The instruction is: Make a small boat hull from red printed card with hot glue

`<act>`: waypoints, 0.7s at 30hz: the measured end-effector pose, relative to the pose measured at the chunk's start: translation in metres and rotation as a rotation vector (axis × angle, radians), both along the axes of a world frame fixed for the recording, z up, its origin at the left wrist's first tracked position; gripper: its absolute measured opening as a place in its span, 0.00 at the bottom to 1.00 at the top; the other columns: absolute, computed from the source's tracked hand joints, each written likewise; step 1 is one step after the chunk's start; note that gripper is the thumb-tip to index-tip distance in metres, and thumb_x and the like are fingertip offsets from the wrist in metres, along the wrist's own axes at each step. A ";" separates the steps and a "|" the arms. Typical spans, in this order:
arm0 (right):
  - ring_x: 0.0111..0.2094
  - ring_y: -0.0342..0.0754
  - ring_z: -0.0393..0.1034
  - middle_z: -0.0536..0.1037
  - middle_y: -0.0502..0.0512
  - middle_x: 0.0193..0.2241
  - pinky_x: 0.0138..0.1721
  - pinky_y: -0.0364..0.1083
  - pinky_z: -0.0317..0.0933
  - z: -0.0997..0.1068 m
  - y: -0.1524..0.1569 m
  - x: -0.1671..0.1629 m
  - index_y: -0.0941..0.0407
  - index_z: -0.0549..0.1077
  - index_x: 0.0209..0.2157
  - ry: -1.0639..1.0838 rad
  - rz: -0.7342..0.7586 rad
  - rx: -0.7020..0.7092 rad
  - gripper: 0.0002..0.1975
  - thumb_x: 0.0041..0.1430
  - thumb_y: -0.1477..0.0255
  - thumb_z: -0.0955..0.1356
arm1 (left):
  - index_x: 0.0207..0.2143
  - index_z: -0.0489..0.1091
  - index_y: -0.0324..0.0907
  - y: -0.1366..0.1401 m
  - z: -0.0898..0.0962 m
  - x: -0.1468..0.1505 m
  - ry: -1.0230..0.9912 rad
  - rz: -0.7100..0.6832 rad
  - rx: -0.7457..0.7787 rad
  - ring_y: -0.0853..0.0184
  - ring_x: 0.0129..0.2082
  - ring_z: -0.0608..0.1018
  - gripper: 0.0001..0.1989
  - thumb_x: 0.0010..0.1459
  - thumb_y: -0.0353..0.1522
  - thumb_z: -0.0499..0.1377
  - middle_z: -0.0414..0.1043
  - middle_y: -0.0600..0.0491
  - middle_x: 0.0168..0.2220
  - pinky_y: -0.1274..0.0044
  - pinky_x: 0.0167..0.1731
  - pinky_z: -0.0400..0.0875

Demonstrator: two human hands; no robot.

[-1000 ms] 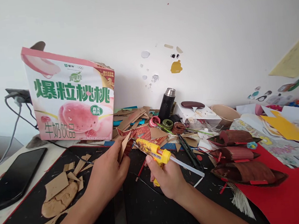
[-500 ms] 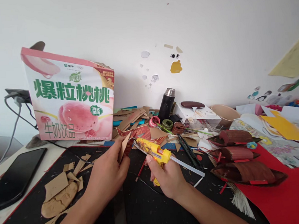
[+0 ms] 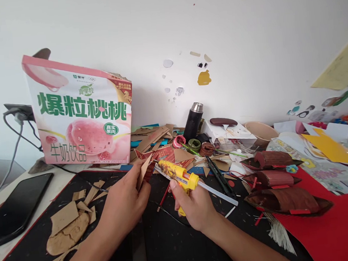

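Pinched between thumb and fingers of my left hand is a small piece of cardboard, tilted upright with its brown side toward me. My right hand grips a yellow hot glue gun by its handle. Dark stains mark the gun's barrel, and a clear glue stick juts from its back end. The nozzle points left and sits close to the cardboard's edge; I cannot tell whether they touch. Below the hands lies a black mat.
Cardboard scraps lie at the left near a phone. A large pink drink box stands behind. A black thermos, a utility knife and several brown model boats are further right, with red paper beneath.
The view has shifted very slightly. My hands, the cardboard and the glue gun keep nearly the same pose, with the nozzle still by the cardboard's edge.
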State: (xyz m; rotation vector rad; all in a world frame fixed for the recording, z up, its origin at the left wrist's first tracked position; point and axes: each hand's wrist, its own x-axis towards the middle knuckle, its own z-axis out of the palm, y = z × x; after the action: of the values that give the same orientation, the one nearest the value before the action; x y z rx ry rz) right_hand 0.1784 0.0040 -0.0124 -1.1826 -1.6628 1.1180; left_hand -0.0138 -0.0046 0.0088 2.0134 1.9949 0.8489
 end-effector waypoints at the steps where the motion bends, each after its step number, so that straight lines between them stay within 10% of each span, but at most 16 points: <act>1: 0.15 0.43 0.66 0.68 0.48 0.14 0.17 0.39 0.60 0.000 0.000 0.000 0.53 0.66 0.24 0.001 -0.002 -0.006 0.27 0.68 0.47 0.63 | 0.64 0.66 0.42 0.000 0.000 0.000 -0.001 0.003 -0.005 0.55 0.38 0.86 0.28 0.63 0.34 0.50 0.85 0.48 0.42 0.72 0.38 0.76; 21: 0.15 0.43 0.66 0.68 0.48 0.14 0.17 0.39 0.60 0.000 0.000 0.000 0.53 0.66 0.24 0.013 -0.012 -0.001 0.28 0.68 0.47 0.63 | 0.65 0.66 0.44 0.000 -0.004 -0.002 -0.035 -0.007 0.023 0.55 0.40 0.86 0.27 0.64 0.35 0.51 0.84 0.49 0.44 0.73 0.40 0.76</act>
State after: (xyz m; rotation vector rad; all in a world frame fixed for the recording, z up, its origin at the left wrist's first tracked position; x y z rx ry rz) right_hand 0.1787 0.0040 -0.0125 -1.1819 -1.6432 1.1173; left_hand -0.0158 -0.0049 0.0052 2.0022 1.9664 0.9032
